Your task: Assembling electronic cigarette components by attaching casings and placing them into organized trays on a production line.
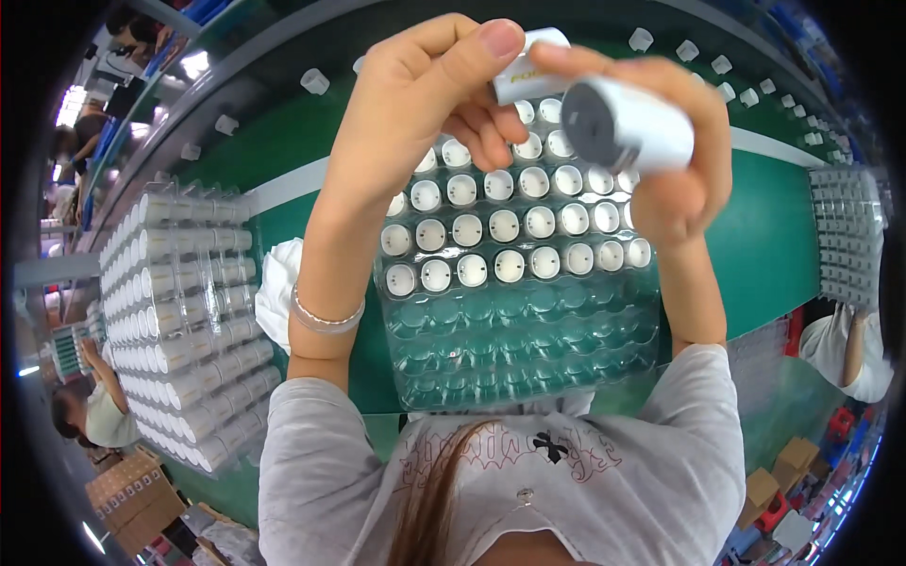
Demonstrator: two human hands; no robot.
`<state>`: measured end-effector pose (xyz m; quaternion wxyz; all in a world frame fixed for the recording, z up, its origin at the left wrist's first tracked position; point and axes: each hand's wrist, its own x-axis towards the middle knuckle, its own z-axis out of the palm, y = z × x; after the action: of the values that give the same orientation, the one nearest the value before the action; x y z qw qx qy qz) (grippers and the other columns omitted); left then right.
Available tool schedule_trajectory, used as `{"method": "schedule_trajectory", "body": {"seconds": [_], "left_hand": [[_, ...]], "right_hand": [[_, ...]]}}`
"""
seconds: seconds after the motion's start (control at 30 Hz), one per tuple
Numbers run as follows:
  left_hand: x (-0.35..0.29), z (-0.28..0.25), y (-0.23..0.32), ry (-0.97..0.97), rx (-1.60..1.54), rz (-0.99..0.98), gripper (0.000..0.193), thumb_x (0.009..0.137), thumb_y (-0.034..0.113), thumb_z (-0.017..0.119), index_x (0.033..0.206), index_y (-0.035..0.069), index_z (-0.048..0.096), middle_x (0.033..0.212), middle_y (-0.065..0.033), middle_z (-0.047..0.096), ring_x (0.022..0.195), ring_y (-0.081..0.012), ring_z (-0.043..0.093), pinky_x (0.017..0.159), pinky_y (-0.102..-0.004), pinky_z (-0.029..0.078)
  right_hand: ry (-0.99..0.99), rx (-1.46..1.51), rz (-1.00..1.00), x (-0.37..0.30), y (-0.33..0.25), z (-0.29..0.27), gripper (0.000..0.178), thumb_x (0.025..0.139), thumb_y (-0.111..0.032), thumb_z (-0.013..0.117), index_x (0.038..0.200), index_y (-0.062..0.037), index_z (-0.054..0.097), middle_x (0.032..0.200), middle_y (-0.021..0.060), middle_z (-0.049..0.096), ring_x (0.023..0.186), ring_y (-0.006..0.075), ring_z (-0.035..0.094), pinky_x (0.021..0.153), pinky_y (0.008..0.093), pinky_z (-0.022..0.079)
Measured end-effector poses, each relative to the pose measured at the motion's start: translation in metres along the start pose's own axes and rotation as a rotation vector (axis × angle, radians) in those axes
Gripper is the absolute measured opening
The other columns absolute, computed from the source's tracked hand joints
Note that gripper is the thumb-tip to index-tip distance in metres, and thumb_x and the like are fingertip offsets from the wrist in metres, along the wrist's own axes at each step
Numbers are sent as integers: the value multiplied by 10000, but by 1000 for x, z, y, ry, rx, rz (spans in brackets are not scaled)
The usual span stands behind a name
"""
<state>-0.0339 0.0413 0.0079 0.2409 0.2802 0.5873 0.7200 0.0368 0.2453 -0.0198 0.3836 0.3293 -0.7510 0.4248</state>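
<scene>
Both my hands are raised over a clear plastic tray [528, 354]. My left hand [415, 94] has its fingers curled, with the thumb at a white cylindrical piece [533, 71] bearing small yellow print. The index finger of my right hand [694, 132] reaches close to that piece; whether it touches cannot be made out. Wrapped in my right hand is a white cylinder with a dark grey end [604, 123], tilted so that end faces left; it is slightly blurred. White round cups [467, 230] fill the tray's far rows, while its near pockets hold nothing.
Stacked trays of white cylinders [189, 321] stand at the left, beside a white cloth or bag [279, 292]. Small white parts [314, 81] are scattered on the green belt [274, 123] beyond. Another tray [847, 236] and a co-worker's arm [854, 349] are at the right.
</scene>
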Motion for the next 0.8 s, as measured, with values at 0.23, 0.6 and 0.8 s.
{"method": "schedule_trajectory", "body": {"seconds": [0.23, 0.6, 0.8], "left_hand": [[-2, -3, -1, -3, -41, -19, 310, 971, 305, 521, 914, 1, 544, 686, -136, 661, 478, -168, 618, 442, -227, 499], [-4, 0, 2, 31, -61, 2, 343, 981, 318, 487, 884, -7, 536, 681, -150, 656, 464, -172, 606, 436, -234, 496], [-9, 2, 10, 22, -68, -29, 308, 959, 283, 527, 887, -16, 535, 699, -158, 660, 499, -179, 631, 460, -242, 522]], "right_hand": [[-17, 242, -52, 1, 0, 1, 698, 921, -633, 352, 1179, 6, 458, 1091, 371, 590, 647, 120, 576, 627, 230, 484], [111, -93, 7, 5, -2, -3, 682, 943, -603, 339, 1171, 27, 464, 1113, 355, 585, 549, 87, 515, 549, 228, 456], [258, -122, 320, 7, -8, 0, 721, 962, -608, 266, 1111, 59, 496, 961, 218, 667, 514, 84, 501, 463, 205, 379]]}}
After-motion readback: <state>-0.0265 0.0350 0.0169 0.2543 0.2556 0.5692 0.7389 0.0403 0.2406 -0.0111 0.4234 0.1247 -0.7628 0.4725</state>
